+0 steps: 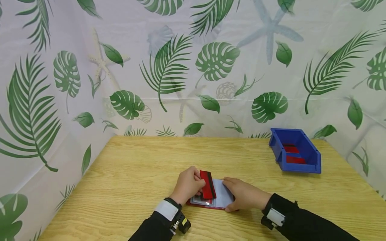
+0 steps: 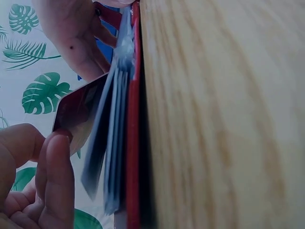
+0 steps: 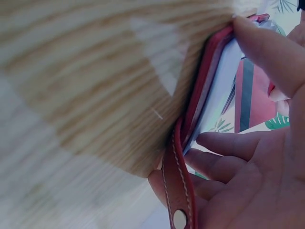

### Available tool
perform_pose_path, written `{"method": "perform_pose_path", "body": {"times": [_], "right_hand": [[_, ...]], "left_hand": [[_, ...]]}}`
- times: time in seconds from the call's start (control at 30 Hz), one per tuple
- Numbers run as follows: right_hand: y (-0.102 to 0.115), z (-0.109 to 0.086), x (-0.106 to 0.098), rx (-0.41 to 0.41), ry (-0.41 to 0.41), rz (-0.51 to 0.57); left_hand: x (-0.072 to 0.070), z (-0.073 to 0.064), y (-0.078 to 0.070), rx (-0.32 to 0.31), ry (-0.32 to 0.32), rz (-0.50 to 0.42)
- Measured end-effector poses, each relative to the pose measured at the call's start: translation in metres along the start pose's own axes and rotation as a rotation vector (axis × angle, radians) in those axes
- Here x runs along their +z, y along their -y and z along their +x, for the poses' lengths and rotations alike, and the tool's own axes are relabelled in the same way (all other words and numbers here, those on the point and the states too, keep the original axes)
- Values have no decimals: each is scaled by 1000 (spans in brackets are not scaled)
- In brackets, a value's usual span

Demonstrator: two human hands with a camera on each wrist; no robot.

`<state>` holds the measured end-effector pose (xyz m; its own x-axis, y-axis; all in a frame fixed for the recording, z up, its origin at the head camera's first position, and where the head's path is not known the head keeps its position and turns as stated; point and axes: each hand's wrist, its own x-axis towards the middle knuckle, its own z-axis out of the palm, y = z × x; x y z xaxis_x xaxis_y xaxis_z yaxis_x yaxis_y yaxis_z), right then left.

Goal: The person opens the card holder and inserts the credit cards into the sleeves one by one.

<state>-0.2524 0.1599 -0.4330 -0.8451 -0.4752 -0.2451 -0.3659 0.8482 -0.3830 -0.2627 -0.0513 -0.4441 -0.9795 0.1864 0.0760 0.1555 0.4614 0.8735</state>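
A red card with a black stripe [image 1: 207, 184] is pinched between thumb and fingers of my left hand [image 1: 188, 184], tilted up over the open card holder [image 1: 222, 194]. The holder lies on the table with its clear sleeves spread. My right hand [image 1: 247, 195] grips its right side, thumb at the near edge and fingers at the far one. In the left wrist view the card [image 2: 78, 109] slants against a stack of clear sleeves [image 2: 114, 152] above the red cover [image 2: 133, 167]. The right wrist view shows a red snap strap [image 3: 177, 176] beside the right fingers.
A blue bin [image 1: 303, 167] stands at the back right of the wooden table [image 1: 144, 160], with red cards [image 1: 295, 160] inside. Behind the table hangs a leaf-patterned cloth [image 1: 181, 117].
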Motion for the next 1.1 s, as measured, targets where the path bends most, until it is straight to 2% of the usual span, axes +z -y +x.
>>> {"method": "perform_pose_path", "body": {"times": [0.27, 0.53, 0.93, 1.1], "right_hand": [[-2, 1, 1, -2, 0, -5], [-2, 0, -1, -44, -1, -2], [-3, 2, 0, -25, 0, -9], [-4, 0, -1, -49, 4, -5]], "left_hand": [[5, 0, 2, -38, 22, -33], [10, -2, -1, -70, 82, -42], [13, 0, -2, -147, 115, -46], [17, 1, -2, -140, 135, -35]]}}
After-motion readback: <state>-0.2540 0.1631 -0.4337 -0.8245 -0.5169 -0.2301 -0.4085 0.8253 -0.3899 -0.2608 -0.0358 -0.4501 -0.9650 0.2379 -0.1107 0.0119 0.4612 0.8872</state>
